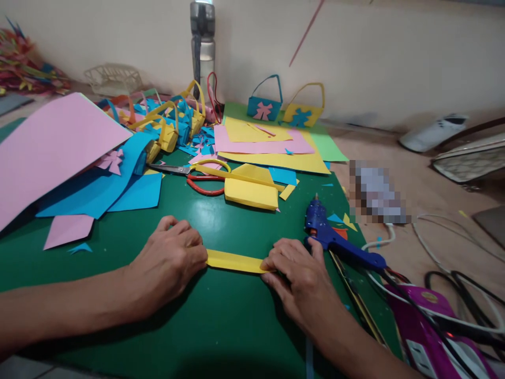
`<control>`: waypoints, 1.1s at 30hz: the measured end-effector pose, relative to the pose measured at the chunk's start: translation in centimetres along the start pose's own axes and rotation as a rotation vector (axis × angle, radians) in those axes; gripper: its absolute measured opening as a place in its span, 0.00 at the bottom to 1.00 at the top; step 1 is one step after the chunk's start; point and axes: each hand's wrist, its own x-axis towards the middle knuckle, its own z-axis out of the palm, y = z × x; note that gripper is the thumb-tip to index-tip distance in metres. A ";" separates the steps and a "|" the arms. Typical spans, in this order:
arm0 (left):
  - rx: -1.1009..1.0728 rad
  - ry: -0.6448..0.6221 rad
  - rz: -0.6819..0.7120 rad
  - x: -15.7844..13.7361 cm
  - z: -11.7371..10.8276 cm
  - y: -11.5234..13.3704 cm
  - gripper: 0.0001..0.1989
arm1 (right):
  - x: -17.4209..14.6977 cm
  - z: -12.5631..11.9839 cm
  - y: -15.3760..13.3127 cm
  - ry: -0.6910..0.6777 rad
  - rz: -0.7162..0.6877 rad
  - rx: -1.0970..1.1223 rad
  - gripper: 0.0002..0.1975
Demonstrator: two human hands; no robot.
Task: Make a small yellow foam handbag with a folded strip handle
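A narrow strip of yellow paper [234,261], which looks folded lengthwise, lies on the green tabletop [189,321]. My left hand [173,258] is closed on its left end, and my right hand [295,271] pinches its right end; both ends are hidden under the fingers. Just beyond the strip lies a folded yellow paper piece [251,193]. Scissors [207,176] with red and yellow handles rest beside it, partly under yellow paper. Close to my right fingertips sits a blue glue gun [331,237].
Pink sheets [59,152] and blue sheets [98,189] are stacked at left. Small paper bags [169,134] pile up behind. A blue bag [264,108] and a yellow bag [303,114] stand by the wall. Cables and a magenta power strip [424,316] lie at right.
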 end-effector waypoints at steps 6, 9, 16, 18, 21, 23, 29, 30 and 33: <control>-0.034 -0.011 -0.015 0.1 0.0 0.1 0.16 | 0.0 0.0 -0.7 0.062 -0.011 -0.007 0.06; -0.051 -0.025 -0.042 0.1 0.0 0.1 0.15 | 0.0 0.2 -0.8 0.080 -0.006 -0.012 0.10; -0.062 -0.064 -0.104 0.3 -0.3 0.1 0.15 | 0.0 0.4 -0.8 0.077 0.024 -0.015 0.12; -0.059 -0.076 -0.120 0.3 -0.4 0.1 0.15 | 0.0 0.3 -0.9 0.064 0.029 -0.008 0.11; -0.063 -0.099 -0.141 0.4 -0.5 -0.1 0.14 | 0.1 0.0 -0.8 0.042 0.037 -0.019 0.10; -0.070 -0.120 -0.147 0.5 -0.5 -0.2 0.14 | 0.3 0.0 -0.7 0.041 0.039 -0.032 0.11; -0.055 -0.133 -0.154 0.5 -0.5 -0.3 0.14 | 0.4 0.1 -0.6 0.071 0.030 -0.068 0.12; -0.058 -0.133 -0.160 0.5 -0.5 -0.4 0.14 | 0.4 0.1 -0.6 0.071 0.030 -0.071 0.12; -0.048 -0.116 -0.178 0.6 -0.5 -0.5 0.14 | 0.5 0.2 -0.6 0.075 0.032 -0.082 0.12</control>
